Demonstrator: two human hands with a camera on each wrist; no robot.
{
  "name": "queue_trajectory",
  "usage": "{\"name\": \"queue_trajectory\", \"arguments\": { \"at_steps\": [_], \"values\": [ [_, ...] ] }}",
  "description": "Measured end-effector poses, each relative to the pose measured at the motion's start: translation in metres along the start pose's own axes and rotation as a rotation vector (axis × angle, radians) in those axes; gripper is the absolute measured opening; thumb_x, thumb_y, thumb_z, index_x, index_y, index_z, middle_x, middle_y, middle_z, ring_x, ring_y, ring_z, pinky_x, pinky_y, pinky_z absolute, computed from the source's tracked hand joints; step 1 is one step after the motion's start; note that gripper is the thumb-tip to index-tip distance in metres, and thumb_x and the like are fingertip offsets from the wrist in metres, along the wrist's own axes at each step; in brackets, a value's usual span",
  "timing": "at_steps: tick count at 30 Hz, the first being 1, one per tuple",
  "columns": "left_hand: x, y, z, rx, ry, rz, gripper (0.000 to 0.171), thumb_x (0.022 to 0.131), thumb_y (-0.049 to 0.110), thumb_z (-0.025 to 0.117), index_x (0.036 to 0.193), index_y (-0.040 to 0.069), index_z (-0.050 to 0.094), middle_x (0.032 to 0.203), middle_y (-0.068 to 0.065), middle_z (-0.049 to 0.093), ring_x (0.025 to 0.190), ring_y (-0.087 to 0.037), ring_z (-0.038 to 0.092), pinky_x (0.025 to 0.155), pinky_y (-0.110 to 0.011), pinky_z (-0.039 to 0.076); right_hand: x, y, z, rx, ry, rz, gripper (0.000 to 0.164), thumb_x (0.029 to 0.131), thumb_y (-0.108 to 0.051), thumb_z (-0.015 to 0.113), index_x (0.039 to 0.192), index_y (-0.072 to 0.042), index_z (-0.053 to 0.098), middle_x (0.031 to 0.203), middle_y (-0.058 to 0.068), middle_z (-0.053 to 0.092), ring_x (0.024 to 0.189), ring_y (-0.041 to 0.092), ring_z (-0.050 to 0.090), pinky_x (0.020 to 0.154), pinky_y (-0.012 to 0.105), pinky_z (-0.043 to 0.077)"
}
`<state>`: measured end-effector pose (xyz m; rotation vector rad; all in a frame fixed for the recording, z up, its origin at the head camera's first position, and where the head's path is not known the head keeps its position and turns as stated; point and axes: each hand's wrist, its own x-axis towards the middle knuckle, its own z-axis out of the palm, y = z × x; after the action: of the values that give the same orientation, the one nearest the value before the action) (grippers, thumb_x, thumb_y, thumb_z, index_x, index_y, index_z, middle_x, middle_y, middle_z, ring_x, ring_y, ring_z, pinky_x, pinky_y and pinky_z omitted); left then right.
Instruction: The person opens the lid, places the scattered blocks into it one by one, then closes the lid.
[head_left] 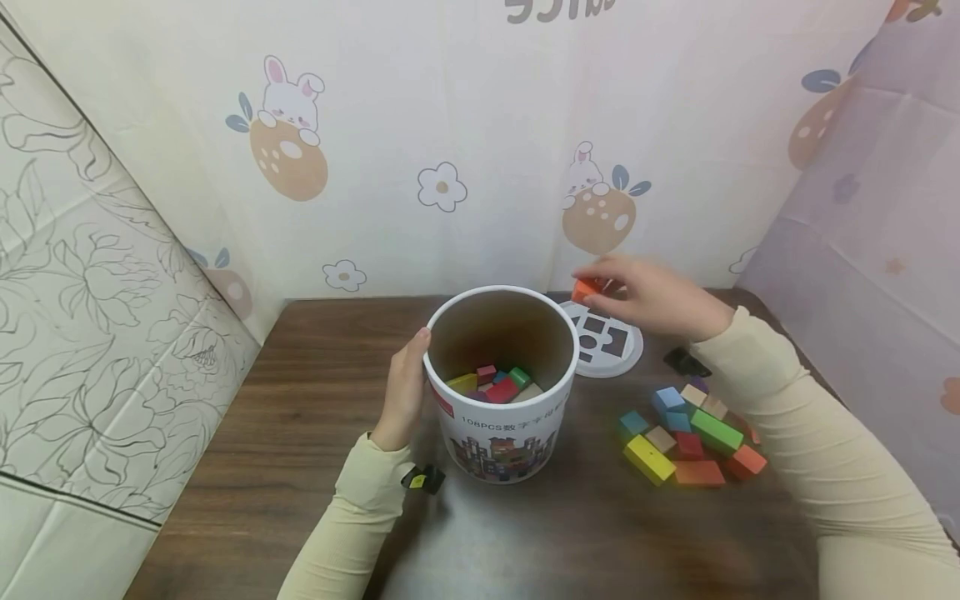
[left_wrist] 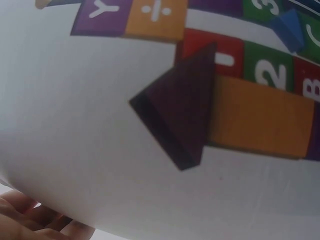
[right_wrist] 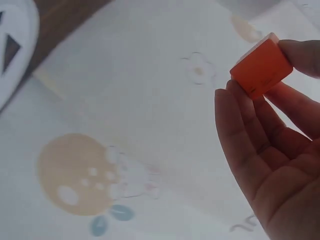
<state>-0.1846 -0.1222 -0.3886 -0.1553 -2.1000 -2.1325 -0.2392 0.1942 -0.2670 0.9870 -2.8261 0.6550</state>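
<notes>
A white paper bucket (head_left: 504,433) printed with block pictures stands on the table; its printed wall (left_wrist: 95,125) fills most of the left wrist view. My left hand (head_left: 403,387) holds the bucket at its left side, close to the rim. Its fingers (left_wrist: 45,220) show against the wall in the left wrist view. Colored blocks (head_left: 502,389) lie at the bottom of the bucket. Above the bucket's right side, my right hand (head_left: 652,296) pinches an orange block (right_wrist: 262,67) between thumb and fingertips, clear of the bucket and table.
A round white lid (head_left: 615,367) with shaped holes lies flat behind and right of the bucket. A loose pile of wooden blocks (head_left: 701,429) in several colors sits on the dark wooden table (head_left: 300,417) at the right. A patterned curtain (head_left: 450,108) hangs behind.
</notes>
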Motion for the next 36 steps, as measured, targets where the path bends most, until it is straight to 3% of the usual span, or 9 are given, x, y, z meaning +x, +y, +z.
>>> {"name": "queue_trajectory", "arguments": {
  "at_steps": [7, 19, 28, 36],
  "values": [
    [0.001, -0.002, 0.0, 0.001, 0.006, 0.013, 0.049, 0.102, 0.047, 0.037, 0.128, 0.013, 0.062, 0.126, -0.012, 0.063, 0.117, -0.028, 0.057, 0.103, -0.051, 0.045, 0.016, -0.028, -0.007, -0.076, 0.013, -0.136, 0.039, 0.084, -0.016, 0.076, 0.121, -0.008, 0.067, 0.109, 0.005, 0.07, 0.093, 0.02, 0.064, 0.081, 0.039, 0.058],
    [0.002, -0.002, -0.002, 0.012, 0.001, 0.008, 0.048, 0.101, 0.049, 0.039, 0.127, 0.015, 0.063, 0.124, -0.01, 0.064, 0.115, -0.026, 0.057, 0.102, -0.049, 0.046, 0.051, -0.076, 0.018, -0.131, -0.17, -0.297, 0.031, 0.087, -0.024, 0.073, 0.116, -0.013, 0.068, 0.102, 0.001, 0.068, 0.09, 0.017, 0.06, 0.084, 0.033, 0.055],
    [0.003, -0.001, -0.001, 0.018, 0.0, -0.002, 0.049, 0.101, 0.048, 0.039, 0.128, 0.014, 0.061, 0.126, -0.01, 0.063, 0.114, -0.026, 0.057, 0.1, -0.049, 0.047, 0.065, -0.088, 0.048, -0.159, -0.288, -0.338, 0.033, 0.086, -0.022, 0.074, 0.116, -0.011, 0.069, 0.104, 0.001, 0.071, 0.092, 0.018, 0.062, 0.089, 0.033, 0.055],
    [0.002, -0.003, -0.001, 0.022, -0.002, 0.004, 0.049, 0.101, 0.049, 0.038, 0.128, 0.015, 0.061, 0.126, -0.009, 0.063, 0.114, -0.026, 0.057, 0.1, -0.049, 0.047, 0.065, -0.087, 0.061, -0.225, -0.343, -0.357, 0.031, 0.082, -0.026, 0.078, 0.109, -0.013, 0.071, 0.099, 0.0, 0.072, 0.088, 0.017, 0.064, 0.088, 0.032, 0.056]
  ]
}}
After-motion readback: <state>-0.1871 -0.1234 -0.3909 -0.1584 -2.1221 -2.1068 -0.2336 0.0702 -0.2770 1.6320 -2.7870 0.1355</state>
